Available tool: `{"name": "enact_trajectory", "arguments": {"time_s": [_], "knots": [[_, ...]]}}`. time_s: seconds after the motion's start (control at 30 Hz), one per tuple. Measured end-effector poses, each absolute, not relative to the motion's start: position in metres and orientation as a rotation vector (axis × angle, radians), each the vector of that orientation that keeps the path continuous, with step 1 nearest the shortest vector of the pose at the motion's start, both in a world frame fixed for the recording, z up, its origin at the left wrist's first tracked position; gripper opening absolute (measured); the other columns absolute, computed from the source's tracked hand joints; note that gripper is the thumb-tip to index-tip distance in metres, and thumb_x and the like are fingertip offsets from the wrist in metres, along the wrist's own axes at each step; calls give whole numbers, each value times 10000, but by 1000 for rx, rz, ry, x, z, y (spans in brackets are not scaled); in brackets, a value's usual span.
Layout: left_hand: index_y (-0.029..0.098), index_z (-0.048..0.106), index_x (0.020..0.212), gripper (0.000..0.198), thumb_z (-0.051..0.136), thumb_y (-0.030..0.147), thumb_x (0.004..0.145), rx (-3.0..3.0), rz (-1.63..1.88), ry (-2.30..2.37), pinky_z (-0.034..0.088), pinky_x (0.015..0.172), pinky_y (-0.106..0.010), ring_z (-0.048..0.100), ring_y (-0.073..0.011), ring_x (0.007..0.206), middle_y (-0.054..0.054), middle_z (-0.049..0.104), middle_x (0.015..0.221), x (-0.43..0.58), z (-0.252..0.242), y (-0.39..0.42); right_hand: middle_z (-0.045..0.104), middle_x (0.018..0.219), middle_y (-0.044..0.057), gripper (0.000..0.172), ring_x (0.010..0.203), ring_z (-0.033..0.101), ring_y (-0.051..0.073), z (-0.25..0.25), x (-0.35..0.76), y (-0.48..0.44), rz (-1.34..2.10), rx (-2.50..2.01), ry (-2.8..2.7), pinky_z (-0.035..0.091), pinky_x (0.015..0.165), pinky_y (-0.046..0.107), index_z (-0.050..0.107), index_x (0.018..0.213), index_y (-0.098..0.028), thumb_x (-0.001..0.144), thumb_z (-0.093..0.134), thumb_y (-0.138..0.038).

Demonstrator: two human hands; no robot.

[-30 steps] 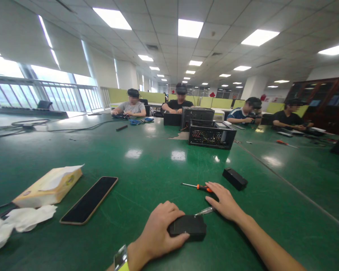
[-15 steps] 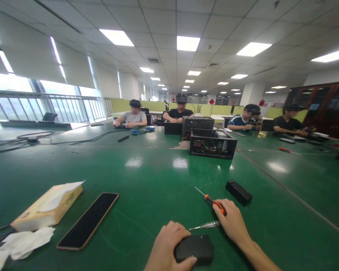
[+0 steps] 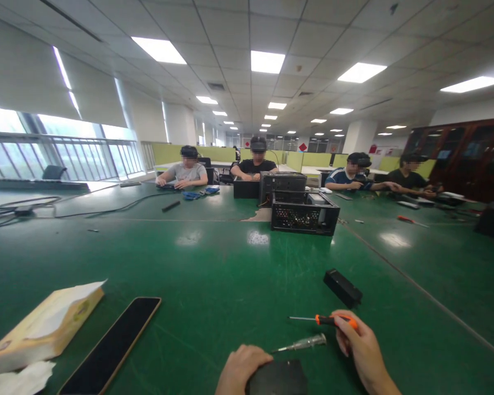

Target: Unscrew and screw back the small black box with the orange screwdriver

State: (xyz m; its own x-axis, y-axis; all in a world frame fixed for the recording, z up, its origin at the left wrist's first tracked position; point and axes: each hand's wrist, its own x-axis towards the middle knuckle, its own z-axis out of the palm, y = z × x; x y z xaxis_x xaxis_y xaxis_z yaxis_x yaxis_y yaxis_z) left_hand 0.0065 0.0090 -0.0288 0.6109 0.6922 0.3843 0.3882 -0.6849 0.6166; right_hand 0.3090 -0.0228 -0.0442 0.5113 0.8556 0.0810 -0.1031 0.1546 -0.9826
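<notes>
My right hand (image 3: 360,343) is closed round the orange and black handle of a screwdriver (image 3: 327,320), its thin shaft pointing left above the table. At the bottom edge, my left hand (image 3: 245,366) grips a black rectangular box (image 3: 278,377) by its left side; the near part of both is cut off. Between the hands lies a second screwdriver with a clear handle (image 3: 304,343), its tip close to the black box. Beyond my right hand a black oblong block (image 3: 342,287) rests on the green table (image 3: 214,274).
To the left are a phone (image 3: 113,343), a tissue pack (image 3: 45,323) and a crumpled tissue (image 3: 22,378). An open computer case (image 3: 304,214) stands further back. Several people sit along the far side. Cables (image 3: 86,210) run across the far left; another screwdriver (image 3: 411,220) lies far right.
My right hand has lifted the orange screwdriver from the table and drawn it nearer, its shaft now nearly level. The view has shifted, so the black box sits lower in the picture.
</notes>
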Motion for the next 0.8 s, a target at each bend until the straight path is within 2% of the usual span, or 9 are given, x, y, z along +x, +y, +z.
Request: {"name": "enact_trajectory", "arguments": {"time_s": [0.07, 0.17, 0.27, 0.33, 0.43, 0.6, 0.7, 0.8], "knots": [[276, 676, 1098, 456, 785, 500, 715, 2340, 858, 857, 509, 855, -411, 652, -308, 964, -70, 721, 1050, 7, -23, 4, 466, 439, -70, 406, 373, 370, 83, -37, 305, -23, 844, -1130, -713, 272, 368, 198, 702, 901, -160, 701, 799, -499], [254, 686, 1071, 384, 796, 389, 729, 2282, 845, 938, 489, 881, -418, 640, -300, 968, -65, 714, 1055, 9, -11, -4, 482, 475, -65, 370, 389, 392, 81, -26, 302, -22, 892, -1004, -654, 324, 362, 199, 716, 898, -163, 712, 803, -471], [241, 689, 1076, 364, 795, 326, 739, 2232, 832, 975, 458, 913, -437, 625, -301, 989, -62, 705, 1064, 11, -2, -11, 515, 508, -48, 365, 419, 455, 100, -17, 299, -22, 865, -967, -638, 388, 364, 214, 721, 844, -174, 743, 762, -523], [227, 692, 1062, 346, 792, 303, 739, 2219, 820, 967, 454, 897, -430, 621, -298, 976, -65, 704, 1052, 12, 1, -12, 585, 579, -26, 371, 486, 541, 123, -11, 296, -22, 846, -950, -645, 478, 422, 240, 723, 866, -184, 747, 758, -533], [213, 688, 1049, 327, 781, 301, 748, 2220, 815, 943, 448, 879, -413, 613, -292, 964, -69, 699, 1041, 12, 2, -10, 673, 745, -1, 393, 600, 626, 148, 2, 291, -26, 841, -921, -691, 562, 542, 282, 708, 1005, -205, 751, 766, -500], [200, 673, 1038, 308, 763, 298, 761, 2241, 814, 880, 438, 876, -394, 602, -276, 949, -58, 683, 1019, 12, 3, -8, 690, 836, 8, 437, 621, 639, 148, 29, 276, -33, 786, -872, -845, 552, 550, 278, 614, 1183, -241, 804, 728, -425], [199, 670, 1040, 293, 744, 312, 780, 2249, 818, 856, 444, 851, -379, 602, -268, 934, -53, 681, 1005, 11, 3, -8, 681, 846, 21, 370, 643, 636, 151, 39, 262, -31, 595, -902, -1008, 547, 549, 275, 591, 1193, -231, 870, 651, -401], [194, 666, 1045, 289, 731, 317, 792, 2246, 833, 853, 443, 862, -377, 600, -266, 944, -59, 679, 1017, 11, 2, -9, 681, 853, 30, 341, 690, 639, 162, 43, 250, -27, 495, -940, -1108, 541, 548, 268, 606, 1167, -223, 872, 644, -391]]}}
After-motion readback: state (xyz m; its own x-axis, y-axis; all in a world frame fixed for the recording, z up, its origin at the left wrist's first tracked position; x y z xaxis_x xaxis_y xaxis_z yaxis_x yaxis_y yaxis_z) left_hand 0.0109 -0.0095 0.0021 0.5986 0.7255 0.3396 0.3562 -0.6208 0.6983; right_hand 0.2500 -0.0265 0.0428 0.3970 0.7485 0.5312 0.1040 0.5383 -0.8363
